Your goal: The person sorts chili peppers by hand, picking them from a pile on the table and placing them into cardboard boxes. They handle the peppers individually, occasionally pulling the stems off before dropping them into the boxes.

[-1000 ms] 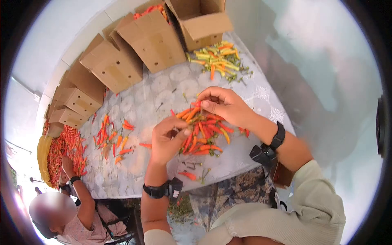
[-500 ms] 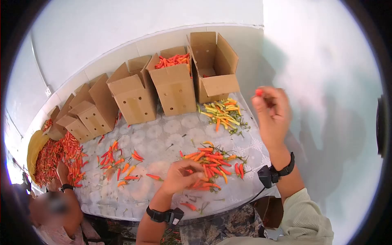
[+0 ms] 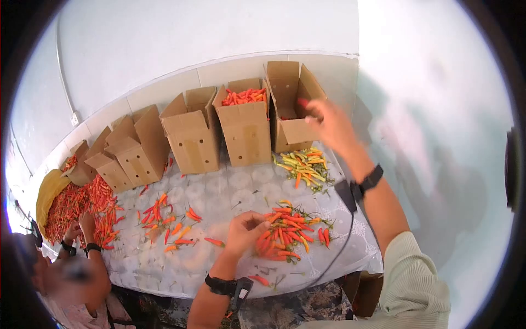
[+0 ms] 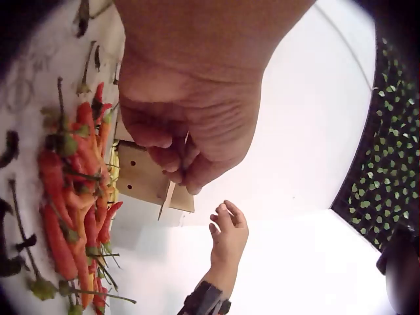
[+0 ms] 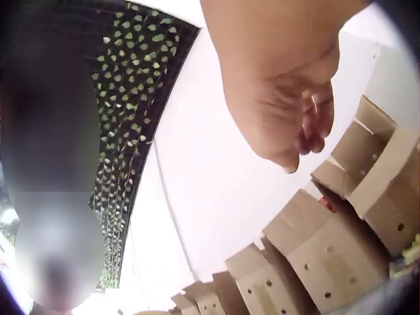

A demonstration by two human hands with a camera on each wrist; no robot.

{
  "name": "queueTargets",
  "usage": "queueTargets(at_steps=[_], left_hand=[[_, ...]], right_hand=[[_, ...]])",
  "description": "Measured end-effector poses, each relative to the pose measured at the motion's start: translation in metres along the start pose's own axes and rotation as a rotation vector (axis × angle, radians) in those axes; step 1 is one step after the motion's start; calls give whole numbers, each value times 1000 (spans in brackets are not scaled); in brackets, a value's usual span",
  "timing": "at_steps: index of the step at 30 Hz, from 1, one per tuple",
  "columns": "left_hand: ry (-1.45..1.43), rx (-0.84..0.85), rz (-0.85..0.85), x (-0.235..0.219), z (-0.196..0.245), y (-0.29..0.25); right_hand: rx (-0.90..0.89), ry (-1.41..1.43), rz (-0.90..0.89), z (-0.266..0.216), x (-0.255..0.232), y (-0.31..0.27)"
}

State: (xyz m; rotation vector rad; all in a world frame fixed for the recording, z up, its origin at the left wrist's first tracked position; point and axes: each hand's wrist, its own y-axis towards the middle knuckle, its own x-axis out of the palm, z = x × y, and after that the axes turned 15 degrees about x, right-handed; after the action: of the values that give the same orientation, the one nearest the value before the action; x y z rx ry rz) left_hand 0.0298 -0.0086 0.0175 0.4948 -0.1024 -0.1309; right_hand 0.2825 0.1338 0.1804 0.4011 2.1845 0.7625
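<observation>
My right hand [image 3: 333, 127] reaches over the front flap of the far-right cardboard box [image 3: 285, 85]. A red chilli [image 3: 303, 102] shows just off its fingertips, over the box opening. In the right wrist view the fingers [image 5: 315, 125] are loosely bent with no chilli between them. My left hand [image 3: 244, 231] hovers at the left edge of a pile of red and orange chillies [image 3: 287, 225], thumb and fingers bent. Its palm in the left wrist view hides what the fingers hold, so I cannot tell if anything is in them. Green-stemmed chillies [image 4: 79, 203] lie beside it.
Several cardboard boxes [image 3: 192, 140] line the wall, one heaped with red chillies [image 3: 244, 97]. Yellow chillies [image 3: 304, 164] lie before the right box, loose ones [image 3: 175, 225] further left. Another person's hands [image 3: 79, 227] work at a big red heap [image 3: 82, 200]. A cable [image 3: 342, 247] hangs from my right wrist.
My right hand left the pile with a red chilli, swung right, then forward to the far-right box; the chilli now shows off its fingertips. My left hand stays by the pile. The head view tilted up.
</observation>
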Motion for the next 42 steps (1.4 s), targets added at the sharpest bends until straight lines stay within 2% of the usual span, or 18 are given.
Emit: queueTargets(at_steps=[3, 5, 8, 11, 13, 15, 17, 19, 23, 28, 32, 35, 37, 38, 39, 42], left_hand=[[-27, 12, 19, 0, -5, -4], [-29, -4, 18, 1, -4, -4], [-8, -58, 16, 1, -3, -5], [62, -77, 13, 3, -5, -4], [97, -39, 28, -2, -13, -2], [124, -76, 70, -5, -14, -3], [145, -118, 156, -8, -8, 0], [136, -116, 259, -12, -10, 2], [85, -115, 341, -14, -9, 5], [122, -140, 226, -6, -8, 3], [125, -135, 119, -5, -8, 1], [91, -150, 137, 0, -2, 1], [125, -58, 38, 5, -2, 2], [140, -15, -11, 8, -2, 1], [154, -25, -76, 10, -3, -1], [260, -36, -130, 17, 3, -2]], right_hand=[[-98, 27, -269, -4, 9, -59], [-179, 118, -405, 14, 28, -92], [-147, 101, -598, 30, 43, -119], [-16, 128, -838, 49, 45, -151], [-61, 182, -792, 55, 44, -154], [-114, 221, -723, 63, 46, -156], [-2, 212, -791, 63, 48, -155], [75, 206, -759, 67, 55, -156], [87, 221, -759, 68, 60, -160], [57, 168, -737, 53, 59, -166], [-19, 310, -637, 49, 61, -167], [-63, 434, -638, 29, 56, -172], [-91, 537, -684, 21, 58, -178], [-96, 576, -649, 18, 59, -181], [-103, 614, -615, 15, 61, -183], [-131, 658, -566, 14, 65, -186]])
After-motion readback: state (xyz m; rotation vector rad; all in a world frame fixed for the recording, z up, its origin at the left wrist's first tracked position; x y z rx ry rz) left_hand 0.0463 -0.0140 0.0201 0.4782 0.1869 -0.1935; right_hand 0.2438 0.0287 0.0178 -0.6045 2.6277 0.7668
